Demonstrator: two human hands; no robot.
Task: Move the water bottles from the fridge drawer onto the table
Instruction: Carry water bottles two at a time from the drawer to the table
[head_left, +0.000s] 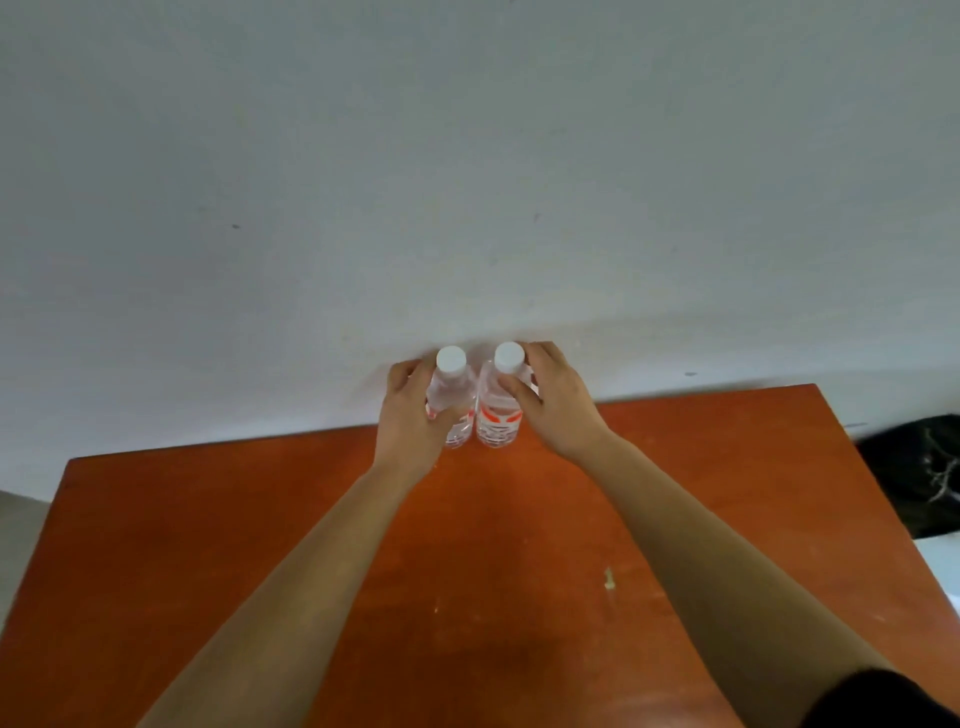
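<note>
Water bottles, two of them, stand upright close side by side at the middle of the bench's far edge, against a pale wall (467, 156) that fills the upper half of the view. The bench (493, 545) has an orange-brown top. Its near edge and near corners are cut off by the bottom of the frame. Beyond its right edge lies a dark, blurred heap (914, 467) that is too unclear to identify. Two bare forearms reach from the near edge to the far edge. A black sleeve (883, 701) shows at the lower right corner, mostly cut off.

The left grip (410, 410), a bare hand, is curled round the left bottle (452, 395) from its left side, covering much of the label and the base. The right grip (556, 400) is curled round the shoulder of the right bottle (498, 421), thumb on the near side. Its fingers wrap behind the bottle and are largely hidden. Both bottles are clear, with red-and-white labels whose print is unreadable. The right bottle's base meets the bench. The left bottle's base is partly hidden, and I cannot tell whether the two bottles touch. Each has a white cap, left (450, 359) and right (509, 356). A small pale speck (609, 578) marks the bench nearer the right edge.
</note>
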